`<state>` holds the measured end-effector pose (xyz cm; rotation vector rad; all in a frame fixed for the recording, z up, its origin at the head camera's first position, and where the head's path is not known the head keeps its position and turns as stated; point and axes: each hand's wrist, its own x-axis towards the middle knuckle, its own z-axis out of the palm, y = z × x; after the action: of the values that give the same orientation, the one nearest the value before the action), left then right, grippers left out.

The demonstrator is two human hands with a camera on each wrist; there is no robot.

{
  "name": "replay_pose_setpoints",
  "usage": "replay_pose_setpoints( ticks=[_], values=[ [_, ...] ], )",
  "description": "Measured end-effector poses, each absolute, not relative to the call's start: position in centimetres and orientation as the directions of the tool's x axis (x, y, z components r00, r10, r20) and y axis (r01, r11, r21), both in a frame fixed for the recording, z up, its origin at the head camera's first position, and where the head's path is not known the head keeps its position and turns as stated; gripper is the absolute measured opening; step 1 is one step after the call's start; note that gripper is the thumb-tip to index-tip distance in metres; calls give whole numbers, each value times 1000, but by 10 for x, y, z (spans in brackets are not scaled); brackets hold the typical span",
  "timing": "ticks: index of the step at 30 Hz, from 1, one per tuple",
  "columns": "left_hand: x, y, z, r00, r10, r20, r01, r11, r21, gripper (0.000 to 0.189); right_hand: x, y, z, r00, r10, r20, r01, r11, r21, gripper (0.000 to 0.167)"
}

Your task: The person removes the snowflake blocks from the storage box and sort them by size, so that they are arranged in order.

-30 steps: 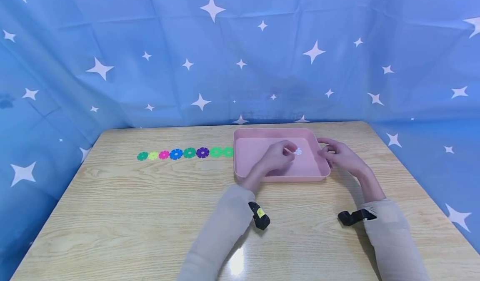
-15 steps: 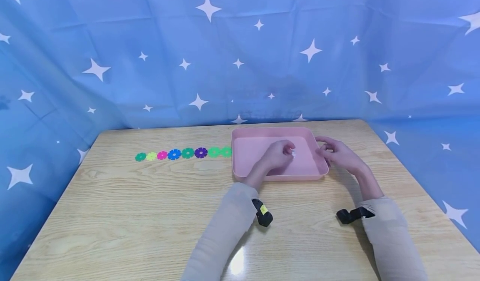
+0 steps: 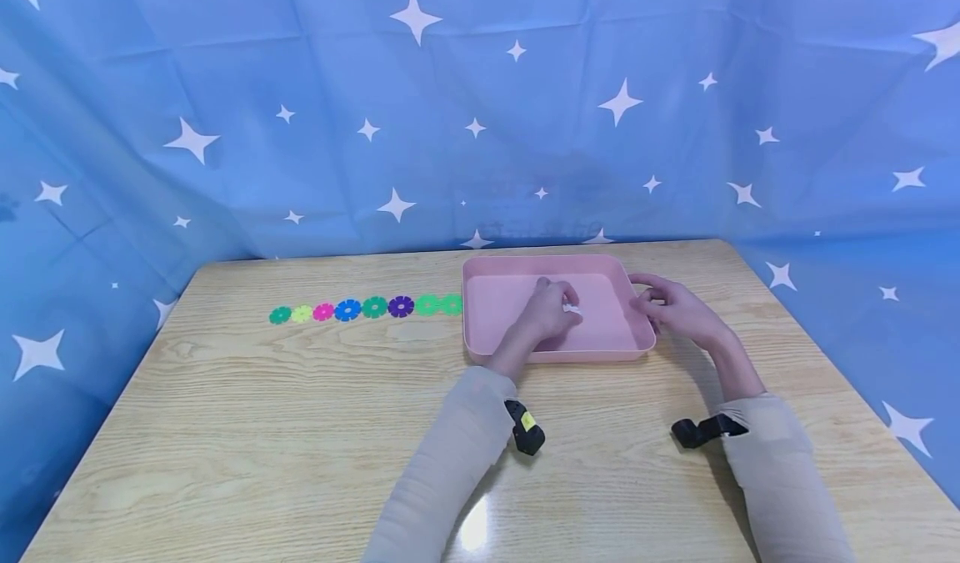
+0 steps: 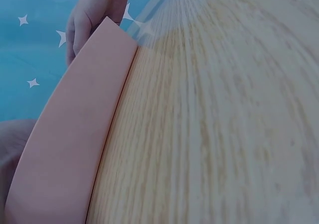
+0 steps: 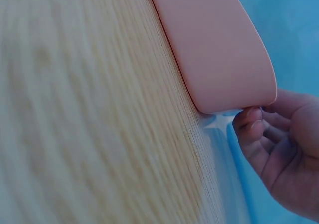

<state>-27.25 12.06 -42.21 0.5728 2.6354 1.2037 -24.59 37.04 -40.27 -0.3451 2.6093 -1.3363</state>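
My left hand [image 3: 547, 311] is inside the shallow pink tray [image 3: 585, 356], pinching a small white snowflake disc [image 3: 572, 308] between thumb and fingers. Part of the disc is hidden by the fingers. At the tray's right side, my right hand [image 3: 678, 306] holds the rim, with curled fingers [image 5: 247, 127] against the outer wall in the right wrist view. The left wrist view has the tray's outer wall [image 4: 75, 119] across most of its left side, hiding what the left hand holds.
A row of notched plastic discs runs left from the tray: bright green ones [image 3: 427, 304] beside it, then purple [image 3: 401, 306], green [image 3: 374, 307], blue [image 3: 348, 309], pink [image 3: 323, 312], yellow [image 3: 302, 314] and green [image 3: 280, 315]. Behind the wooden table [image 3: 300, 446] hangs a starry blue cloth [image 3: 337, 71].
My left hand has moved left inside the tray with the white snowflake disc, now more hidden by the fingers. The right hand stays at the tray's right rim.
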Motion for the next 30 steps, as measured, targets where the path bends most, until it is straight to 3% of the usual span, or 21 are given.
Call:
replay_pose_setpoints(
  ticks=[7,20,30],
  values=[
    [-272,117,-420,-906,423,-7,274,599,752,17,-247,370,-405,-953,-296,-64,-119,561,-819,53],
    [-271,95,-416,-909,417,-10,227,515,826,5,-246,371,-405,-953,-294,-71,-115,568,-815,54],
    [-267,68,-410,-915,400,59,248,440,863,9,-246,370,-406,-952,-297,-66,-122,572,-811,54]
  ],
)
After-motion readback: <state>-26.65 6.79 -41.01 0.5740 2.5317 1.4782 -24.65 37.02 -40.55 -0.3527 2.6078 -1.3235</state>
